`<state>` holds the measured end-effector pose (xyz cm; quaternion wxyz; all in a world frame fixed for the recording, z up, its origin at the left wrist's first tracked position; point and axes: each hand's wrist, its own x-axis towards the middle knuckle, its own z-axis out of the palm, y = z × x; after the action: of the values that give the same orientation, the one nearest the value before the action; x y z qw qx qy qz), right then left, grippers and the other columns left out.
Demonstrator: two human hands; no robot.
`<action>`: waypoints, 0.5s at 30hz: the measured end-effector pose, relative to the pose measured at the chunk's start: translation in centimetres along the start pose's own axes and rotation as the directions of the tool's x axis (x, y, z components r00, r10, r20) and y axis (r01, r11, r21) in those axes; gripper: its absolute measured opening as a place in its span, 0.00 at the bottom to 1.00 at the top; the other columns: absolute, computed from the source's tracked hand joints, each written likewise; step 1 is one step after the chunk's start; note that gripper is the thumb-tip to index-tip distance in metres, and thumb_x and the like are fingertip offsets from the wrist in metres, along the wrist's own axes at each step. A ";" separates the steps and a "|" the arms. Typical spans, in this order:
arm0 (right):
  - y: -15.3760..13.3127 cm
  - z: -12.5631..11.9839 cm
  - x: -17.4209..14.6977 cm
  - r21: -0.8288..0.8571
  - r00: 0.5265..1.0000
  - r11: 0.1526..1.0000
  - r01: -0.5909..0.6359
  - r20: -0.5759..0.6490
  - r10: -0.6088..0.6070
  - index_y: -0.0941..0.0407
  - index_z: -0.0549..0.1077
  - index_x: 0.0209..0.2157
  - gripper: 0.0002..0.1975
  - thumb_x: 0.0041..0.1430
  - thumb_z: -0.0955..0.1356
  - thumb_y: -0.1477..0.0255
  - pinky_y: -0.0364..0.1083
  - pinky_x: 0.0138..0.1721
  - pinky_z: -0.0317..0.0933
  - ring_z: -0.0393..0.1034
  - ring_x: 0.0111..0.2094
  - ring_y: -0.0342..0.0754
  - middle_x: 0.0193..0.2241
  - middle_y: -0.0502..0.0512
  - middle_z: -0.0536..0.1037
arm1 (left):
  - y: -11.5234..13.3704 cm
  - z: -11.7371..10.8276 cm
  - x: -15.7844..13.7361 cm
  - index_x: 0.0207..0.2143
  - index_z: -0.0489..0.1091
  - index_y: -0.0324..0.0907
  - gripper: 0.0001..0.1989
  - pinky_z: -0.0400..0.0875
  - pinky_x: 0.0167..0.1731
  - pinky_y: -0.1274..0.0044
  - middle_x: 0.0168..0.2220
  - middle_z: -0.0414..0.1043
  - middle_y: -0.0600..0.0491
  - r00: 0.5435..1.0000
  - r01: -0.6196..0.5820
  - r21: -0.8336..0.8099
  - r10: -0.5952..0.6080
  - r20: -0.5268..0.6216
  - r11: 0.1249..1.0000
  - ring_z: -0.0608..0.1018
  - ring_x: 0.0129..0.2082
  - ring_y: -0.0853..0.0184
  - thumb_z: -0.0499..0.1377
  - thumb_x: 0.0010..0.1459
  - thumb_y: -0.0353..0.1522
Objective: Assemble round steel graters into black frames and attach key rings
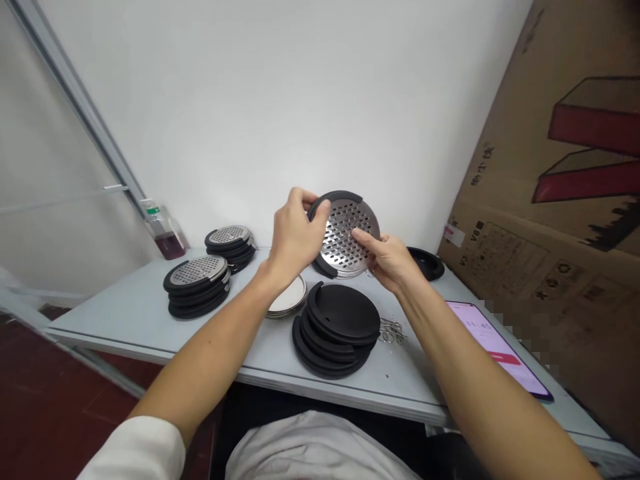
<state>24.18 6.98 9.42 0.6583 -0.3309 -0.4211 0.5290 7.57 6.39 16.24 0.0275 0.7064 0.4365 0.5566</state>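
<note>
A round metal grater (343,243) with a black rim along its left side is held up above the table, tilted toward me. My left hand (296,230) grips the black rim, thumb in front and fingers behind. On the grater's right edge, my right hand (389,259) is closed with its thumb on the perforated face. Below them stands a stack of black round holders (345,310), each with a raised partial rim. Several pale round discs (289,297) lie stacked behind my left forearm. Small bent wire pieces (393,331) lie beside the black stack.
Two stacks of black-rimmed graters (197,270) (229,235) stand on the left of the table (125,307). Behind them is a bottle of dark red liquid (169,241). A black round dish (425,263), a lit tablet (500,347) and a large cardboard box (540,220) are at right.
</note>
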 end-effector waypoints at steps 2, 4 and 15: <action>-0.7 -1.0 0.3 0.074 1.000 0.997 -0.025 0.021 0.023 0.61 0.76 0.34 0.14 0.45 0.78 0.72 0.48 0.36 0.75 0.77 0.31 0.51 0.30 0.58 0.81 | 0.2 0.8 0.1 0.37 0.68 0.40 0.07 0.70 0.43 0.72 0.38 0.75 0.50 0.999 0.041 -0.039 -0.040 0.022 0.998 0.76 0.40 0.65 0.58 0.61 0.36; -1.4 -2.1 0.6 0.082 0.996 0.994 -0.073 0.059 0.068 0.62 0.76 0.35 0.11 0.48 0.76 0.74 0.50 0.37 0.75 0.77 0.31 0.52 0.29 0.59 0.81 | -0.6 0.7 0.3 0.36 0.68 0.40 0.08 0.70 0.42 0.72 0.37 0.75 0.50 0.995 0.102 -0.087 -0.099 0.033 0.991 0.77 0.39 0.65 0.58 0.61 0.36; -3.8 -6.2 2.4 0.284 0.974 0.959 0.013 -0.222 0.052 0.54 0.69 0.28 0.12 0.65 0.63 0.67 0.36 0.19 0.62 0.66 0.22 0.40 0.21 0.47 0.69 | -9.6 -2.7 -0.5 0.55 0.65 0.44 0.18 0.71 0.26 0.80 0.34 0.75 0.52 0.786 0.613 -0.374 -0.584 0.201 0.696 0.76 0.26 0.70 0.49 0.64 0.29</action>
<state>31.58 8.50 10.59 0.7375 -0.2956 -0.2596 0.5489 -0.21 10.78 11.85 0.3725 0.5207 0.5109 0.5737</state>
